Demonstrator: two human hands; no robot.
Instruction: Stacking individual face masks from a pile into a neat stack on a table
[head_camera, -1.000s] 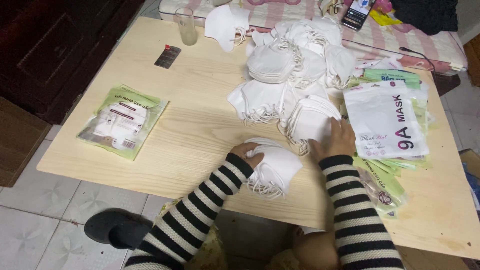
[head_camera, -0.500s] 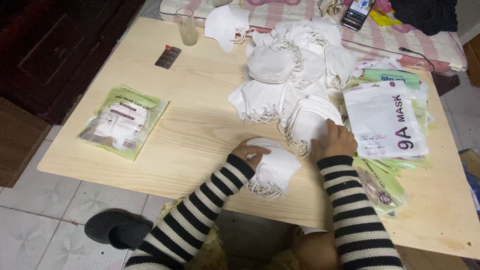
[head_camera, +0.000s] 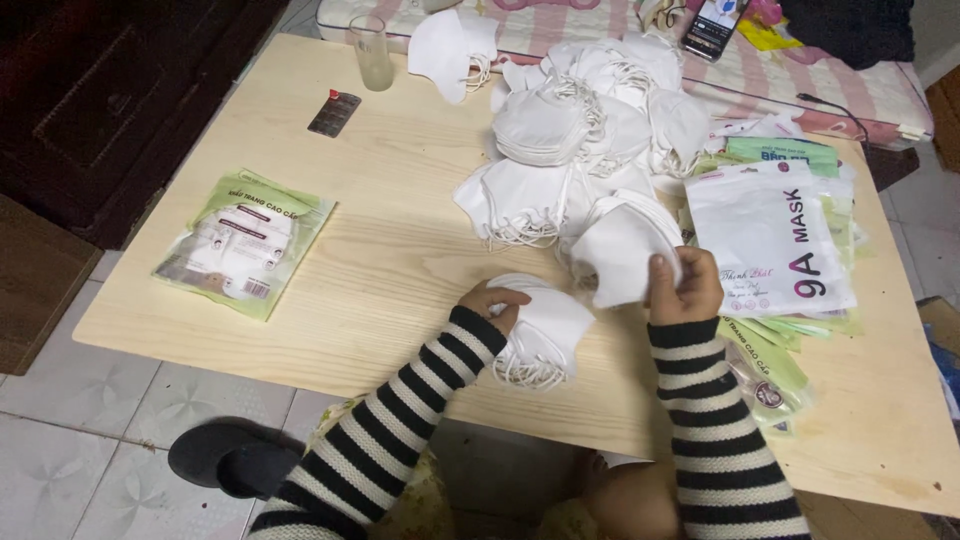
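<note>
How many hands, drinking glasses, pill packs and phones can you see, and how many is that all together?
Hands: 2, left hand and right hand
Drinking glass: 1
Pill pack: 1
Phone: 1
Total: 5

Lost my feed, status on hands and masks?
Left hand pressing small mask stack. Right hand gripping one white mask, lifted. Big mask pile behind, nothing blocking.

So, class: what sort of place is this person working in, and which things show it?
Probably a home used for packing: a low wooden table on tiled floor, a patterned mattress behind, and loose white masks beside printed pouches.
</note>
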